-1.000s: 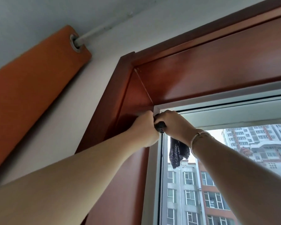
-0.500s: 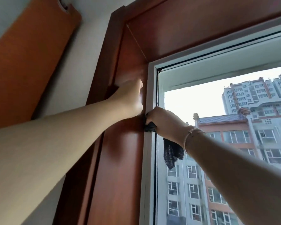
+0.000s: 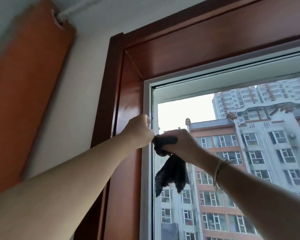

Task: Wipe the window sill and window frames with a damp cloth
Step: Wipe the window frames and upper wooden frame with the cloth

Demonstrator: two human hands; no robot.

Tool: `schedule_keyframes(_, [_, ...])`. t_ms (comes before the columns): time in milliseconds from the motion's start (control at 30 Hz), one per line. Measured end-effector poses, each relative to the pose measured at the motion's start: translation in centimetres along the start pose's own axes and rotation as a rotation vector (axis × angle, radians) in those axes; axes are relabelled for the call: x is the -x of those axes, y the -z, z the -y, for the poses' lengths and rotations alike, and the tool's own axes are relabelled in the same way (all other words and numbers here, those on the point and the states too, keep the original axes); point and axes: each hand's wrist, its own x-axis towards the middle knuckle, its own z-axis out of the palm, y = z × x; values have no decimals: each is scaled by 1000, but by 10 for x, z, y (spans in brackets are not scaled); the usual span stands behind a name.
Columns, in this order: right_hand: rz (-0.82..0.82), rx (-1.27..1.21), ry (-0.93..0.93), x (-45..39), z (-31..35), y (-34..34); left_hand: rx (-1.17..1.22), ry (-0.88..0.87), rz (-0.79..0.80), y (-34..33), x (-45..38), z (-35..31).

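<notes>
The right hand (image 3: 178, 144) gripped a dark cloth (image 3: 171, 172), its fingers curled over the bunched upper part while the loose end hung down below the palm (the weave looked netted, almost lacy). The bunched part was pressed against the white window frame (image 3: 146, 101) at its left upright, right where the black seal ran beside the glass. The left hand (image 3: 139, 131) sat just beside it, touching the cloth's upper tip at the knuckles, with its fingers curled in toward the frame; whether they pinched anything could not be told from this angle. That hand lay across the join between the white upright and the reddish-brown wooden casing (image 3: 128, 94) surrounding the window. A thin bracelet (image 3: 218, 172) circled the right wrist. Both forearms reached up from the lower corners. Left of the casing was a pale wall, and farther left an orange curtain (image 3: 24, 101) hung from a white rod (image 3: 71, 10). Through the glass, apartment blocks (image 3: 249, 153) stood under a bright sky.
</notes>
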Motion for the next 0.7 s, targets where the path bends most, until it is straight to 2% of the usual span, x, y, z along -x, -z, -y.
schedule_keyframes(100, [-100, -165, -89, 18, 3, 28, 181, 63, 77, -21, 7, -15])
schedule_keyframes(233, [-159, -198, -284, 55, 7, 89, 542, 151, 336, -53, 23, -59])
schedule_keyframes(467, [-205, -73, -363, 138, 33, 228, 1015, 123, 519, -102, 58, -183])
schedule_keyframes(600, [-201, 95, -454, 197, 48, 323, 1204, 72, 479, -138, 83, -278])
schedule_keyframes(700, [-80, 52, -646, 240, 55, 392, 1249, 62, 332, -163, 102, -353])
